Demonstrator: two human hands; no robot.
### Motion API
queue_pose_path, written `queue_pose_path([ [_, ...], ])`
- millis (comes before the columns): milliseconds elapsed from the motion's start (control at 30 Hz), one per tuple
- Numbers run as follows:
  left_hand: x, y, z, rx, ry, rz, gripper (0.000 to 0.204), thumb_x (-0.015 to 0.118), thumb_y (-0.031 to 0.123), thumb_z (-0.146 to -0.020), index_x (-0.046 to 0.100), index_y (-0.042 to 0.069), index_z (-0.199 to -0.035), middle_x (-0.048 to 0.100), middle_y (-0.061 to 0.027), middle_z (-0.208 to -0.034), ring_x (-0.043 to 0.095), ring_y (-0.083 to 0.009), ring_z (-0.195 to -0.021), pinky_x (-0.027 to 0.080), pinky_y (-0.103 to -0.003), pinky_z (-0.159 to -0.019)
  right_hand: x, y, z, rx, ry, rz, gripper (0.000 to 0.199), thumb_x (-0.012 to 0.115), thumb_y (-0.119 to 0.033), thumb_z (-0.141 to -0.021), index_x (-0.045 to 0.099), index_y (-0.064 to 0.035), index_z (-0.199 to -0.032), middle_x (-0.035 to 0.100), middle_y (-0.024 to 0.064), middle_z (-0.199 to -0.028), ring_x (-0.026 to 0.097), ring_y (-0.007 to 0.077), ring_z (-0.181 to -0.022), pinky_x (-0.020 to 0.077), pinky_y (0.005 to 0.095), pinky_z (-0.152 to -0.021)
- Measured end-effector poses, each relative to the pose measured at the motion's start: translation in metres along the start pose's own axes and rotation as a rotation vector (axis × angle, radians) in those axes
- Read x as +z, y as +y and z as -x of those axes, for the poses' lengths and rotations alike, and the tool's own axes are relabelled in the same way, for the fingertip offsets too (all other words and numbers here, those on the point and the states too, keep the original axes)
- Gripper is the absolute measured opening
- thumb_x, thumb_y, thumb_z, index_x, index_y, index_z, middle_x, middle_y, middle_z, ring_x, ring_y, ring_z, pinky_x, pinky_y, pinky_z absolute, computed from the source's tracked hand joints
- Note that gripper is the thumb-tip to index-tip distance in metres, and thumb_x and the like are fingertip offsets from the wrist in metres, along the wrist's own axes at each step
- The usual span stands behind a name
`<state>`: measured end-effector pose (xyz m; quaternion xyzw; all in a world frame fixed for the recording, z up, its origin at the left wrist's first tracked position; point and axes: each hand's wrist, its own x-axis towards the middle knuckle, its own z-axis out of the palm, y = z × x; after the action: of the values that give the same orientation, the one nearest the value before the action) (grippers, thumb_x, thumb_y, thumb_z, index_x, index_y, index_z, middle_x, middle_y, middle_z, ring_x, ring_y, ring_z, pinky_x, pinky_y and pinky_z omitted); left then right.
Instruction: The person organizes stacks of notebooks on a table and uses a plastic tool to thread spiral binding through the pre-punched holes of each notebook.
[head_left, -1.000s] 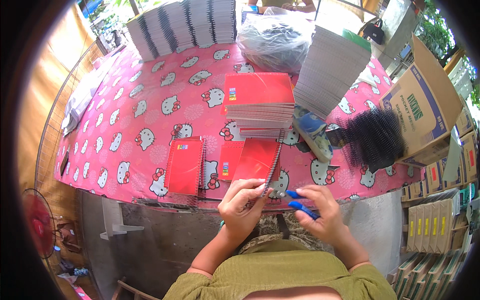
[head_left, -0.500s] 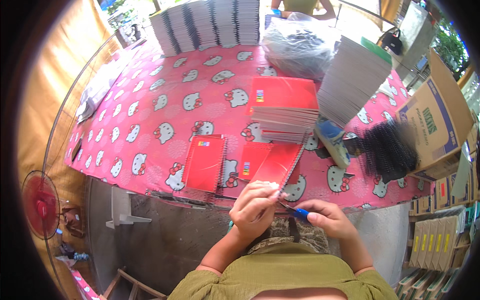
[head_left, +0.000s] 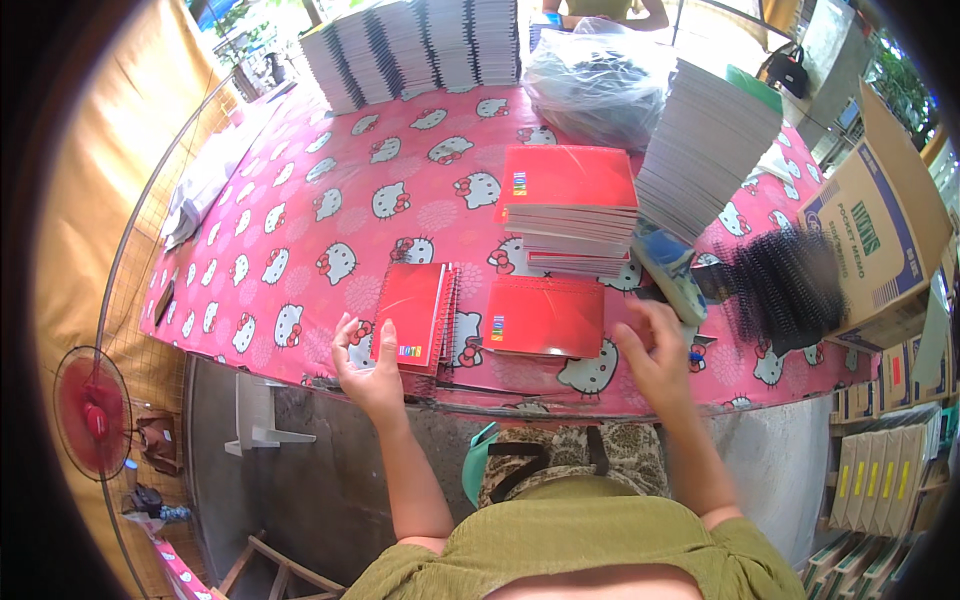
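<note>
My left hand [head_left: 368,378] is at the lower left corner of a small pile of red spiral notebooks [head_left: 412,312]. Its thumb lies over the top cover's edge, while the fingers spread apart to the left. A red notebook without a visible wire spiral [head_left: 546,318] lies to the right of that pile, its cover facing up. Beside its right edge my right hand [head_left: 655,358] hovers open, with thumb and fingers apart and nothing between them. A small blue-handled tool [head_left: 697,357] rests on the table just past my right hand, partly hidden.
Behind the single notebook stands a stack of red notebooks [head_left: 570,190]. A tall paper stack [head_left: 705,150], a heap of black spiral wires [head_left: 785,290] and a cardboard box [head_left: 875,235] are at right. Bound stacks [head_left: 420,50] and a plastic bag [head_left: 600,80] stand far back.
Both hands have moved apart. The notebook they held is out of them, and the left pile has a differently turned cover on top. My right hand has let go of the blue-handled tool.
</note>
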<state>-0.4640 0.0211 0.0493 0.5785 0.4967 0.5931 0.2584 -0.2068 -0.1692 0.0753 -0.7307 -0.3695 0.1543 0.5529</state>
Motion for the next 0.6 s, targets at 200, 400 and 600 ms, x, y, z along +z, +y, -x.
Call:
queue_pose_path([
  [200, 0.022, 0.059, 0.011, 0.166, -0.213, 0.117, 0.043, 0.074, 0.004, -0.082, 0.057, 0.0, -0.121, 0.055, -0.0143, -0.134, 0.049, -0.0248, -0.126, 0.036, -0.04, -0.108, 0.02, 0.037, -0.021, -0.227, 0.104, 0.27, 0.043, 0.078, -0.026, -0.08, 0.062, 0.004, -0.105, 0.059, 0.0156, -0.107, 0.059, 0.0285, -0.096, 0.0478, 0.0395, -0.083],
  [400, 0.063, 0.11, 0.038, 0.572, -0.396, 0.115, 0.045, 0.075, 0.009, -0.081, 0.061, 0.005, -0.123, 0.056, -0.0148, -0.132, 0.049, -0.0293, -0.127, 0.035, -0.044, -0.109, 0.003, -0.003, -0.021, 0.03, 0.018, -0.209, 0.022, 0.076, -0.002, -0.077, 0.058, -0.0015, -0.089, 0.06, 0.0026, -0.081, 0.055, 0.009, -0.074, 0.0463, 0.0251, -0.066],
  [600, 0.097, 0.107, 0.047, 0.715, -0.739, -0.001, 0.021, 0.075, 0.012, -0.076, 0.071, 0.012, -0.097, 0.069, -0.0024, -0.092, 0.062, -0.021, -0.092, 0.032, -0.045, -0.105, -0.01, -0.009, -0.026, -0.366, -0.002, 0.083, 0.024, 0.077, -0.003, -0.075, 0.063, -0.0009, -0.094, 0.064, 0.0076, -0.085, 0.062, 0.0149, -0.076, 0.0498, 0.028, -0.068],
])
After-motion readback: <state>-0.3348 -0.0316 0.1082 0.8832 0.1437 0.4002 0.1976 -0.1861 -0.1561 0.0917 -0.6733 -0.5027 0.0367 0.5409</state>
